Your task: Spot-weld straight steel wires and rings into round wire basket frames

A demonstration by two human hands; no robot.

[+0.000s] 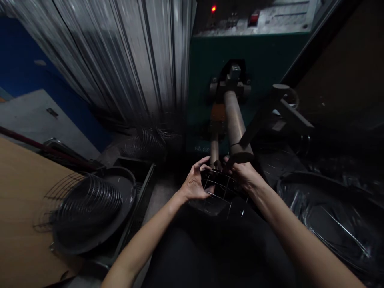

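A small rounded wire grid [225, 188] sits at the tip of the machine's lower arm [215, 150]. My left hand [196, 183] curls round the grid's left side, its thumb below and its fingers above. On the other side my right hand [246, 175] is closed, fingertips close to the end of the thick upper arm [234, 114]. That arm's dark end piece [240, 158] covers part of the right fingers, and what they pinch is too dim to make out. Both arms stick out from a green machine [204, 64].
On the left, a round black tray [127, 180] bears a row of curved wire racks [99, 194]. Another pile of wire racks [147, 142] lies behind it. At right, a dark basin [288, 180] contains loose wires [345, 228]. A red lamp [213, 8] glows on the machine.
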